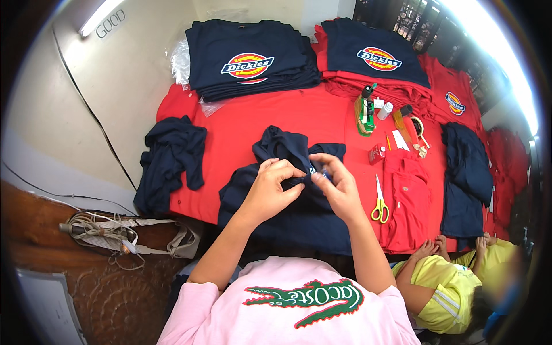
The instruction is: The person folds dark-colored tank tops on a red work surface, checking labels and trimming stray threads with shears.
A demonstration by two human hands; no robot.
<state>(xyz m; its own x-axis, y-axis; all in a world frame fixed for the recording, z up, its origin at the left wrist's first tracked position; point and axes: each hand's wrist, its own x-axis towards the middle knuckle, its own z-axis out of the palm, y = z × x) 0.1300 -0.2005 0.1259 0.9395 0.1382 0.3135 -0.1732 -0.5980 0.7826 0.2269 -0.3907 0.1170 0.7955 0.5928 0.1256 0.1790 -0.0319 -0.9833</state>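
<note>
A navy garment (282, 215) lies rumpled in front of me at the table's near edge, with part of it bunched up toward the far side. My left hand (269, 190) pinches a fold of its cloth between thumb and fingers. Close beside it, my right hand (340, 187) is closed around a small bluish, shiny thing that is blurred and partly hidden by the fingers. Between the two hands a small blue-and-white label (312, 168) shows on the garment.
Red cloth (230, 135) covers the table. Yellow-handled scissors (379, 210) lie right of my hands, near a folded red garment (405, 201), a red box (376, 153) and a green tape dispenser (365, 115). Navy shirt stacks (253, 37) stand behind. A person in yellow (445, 293) sits at right.
</note>
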